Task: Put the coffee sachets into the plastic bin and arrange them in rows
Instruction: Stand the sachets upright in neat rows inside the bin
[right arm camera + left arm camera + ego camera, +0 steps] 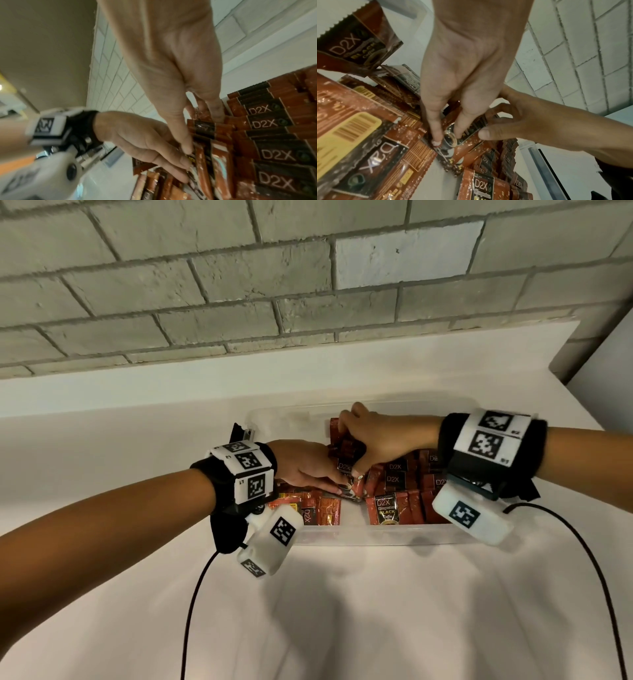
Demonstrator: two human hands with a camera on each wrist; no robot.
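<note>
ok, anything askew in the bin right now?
Yes: one sachet lies diagonally in the gap between the rows, both hands on it. The right-side rows look neat; the left-side sachets lie flat and overlapping.
</note>
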